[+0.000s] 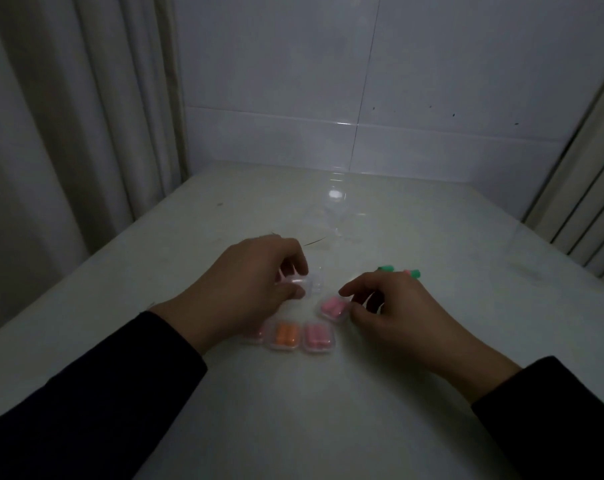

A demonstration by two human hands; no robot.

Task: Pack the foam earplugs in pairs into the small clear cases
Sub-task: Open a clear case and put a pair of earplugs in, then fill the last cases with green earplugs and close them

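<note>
Dim light, head view, white glossy worktop (328,410) against a tiled wall (363,81). No brand, label or legible writing on any case or earplug.

Left hand (245,289): grip closed on an empty clear case (302,284), pinched between thumb and curled fingers, lifted or tilted just above the surface; cannot tell whether lid is open.

Right hand (394,306): fingers curled, thumb and forefinger at the right edge of a clear case with pink earplugs (333,307); contact looks like a pinch, though blur leaves it uncertain. Case lies tilted on the worktop between the two hands.

Row nearer the person, side by side and touching: case with orange earplugs (284,335), case with a pink pair (317,336), and a third pinkish case (255,332) mostly hidden under the left wrist.

Loose earplugs beyond the right knuckles: green one (385,269) and a green-and-pink cluster (413,273), partly hidden by the fingers; count not readable.

Edges: left worktop edge runs diagonally beside a pale curtain (68,116); far edge meets the wall; right side bounded by ribbed vertical panel (588,202). Broad bare surface behind the cases toward the wall and in front toward the person. Dark sleeves (103,393) on both forearms.
</note>
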